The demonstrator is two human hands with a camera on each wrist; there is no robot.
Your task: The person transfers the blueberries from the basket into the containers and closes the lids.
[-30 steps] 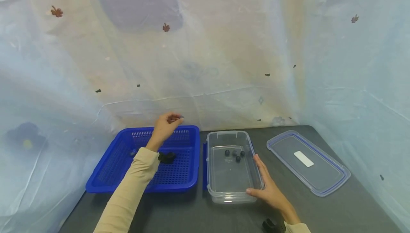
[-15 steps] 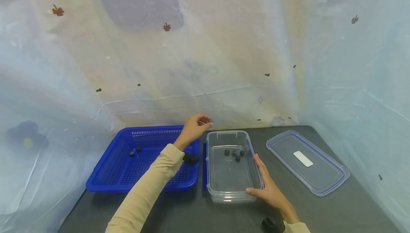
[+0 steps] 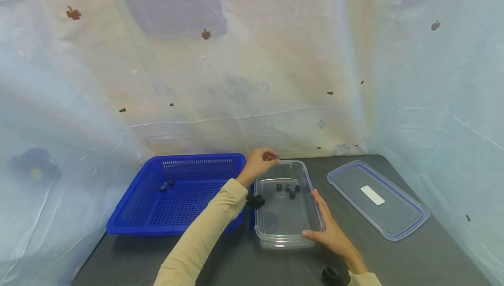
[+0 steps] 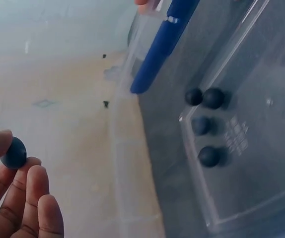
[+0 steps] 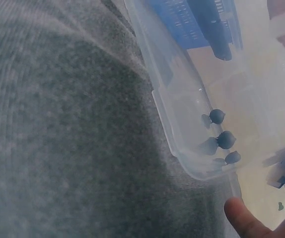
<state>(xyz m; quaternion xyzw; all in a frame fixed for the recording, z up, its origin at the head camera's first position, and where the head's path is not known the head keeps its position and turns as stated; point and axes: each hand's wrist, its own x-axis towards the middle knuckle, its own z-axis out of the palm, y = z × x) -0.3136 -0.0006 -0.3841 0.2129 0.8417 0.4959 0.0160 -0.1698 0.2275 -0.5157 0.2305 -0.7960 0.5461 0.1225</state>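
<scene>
My left hand [image 3: 257,165] pinches a small dark blue ball [image 4: 14,152] between thumb and fingertips, raised at the far left corner of a clear plastic box [image 3: 275,224]. On the floor of this uncovered box lie several similar dark balls [image 3: 292,195], grouped toward its far half. My right hand [image 3: 332,233] rests against the box's near right corner, thumb at the front rim and straight fingers along the right side. A fingertip [image 5: 234,210] shows beside the box in the right wrist view.
Left of the box stands a blue perforated basket [image 3: 173,233] holding two dark balls [image 3: 167,185]. The box's clear lid [image 3: 383,220], with a blue seal and white label, lies flat on the right of the dark table [image 3: 275,268]. A patterned sheet [image 3: 252,80] hangs behind.
My left hand has carried the small dark ball rightward from over the basket to the box's far left corner. My right hand and the box have stayed in place.
</scene>
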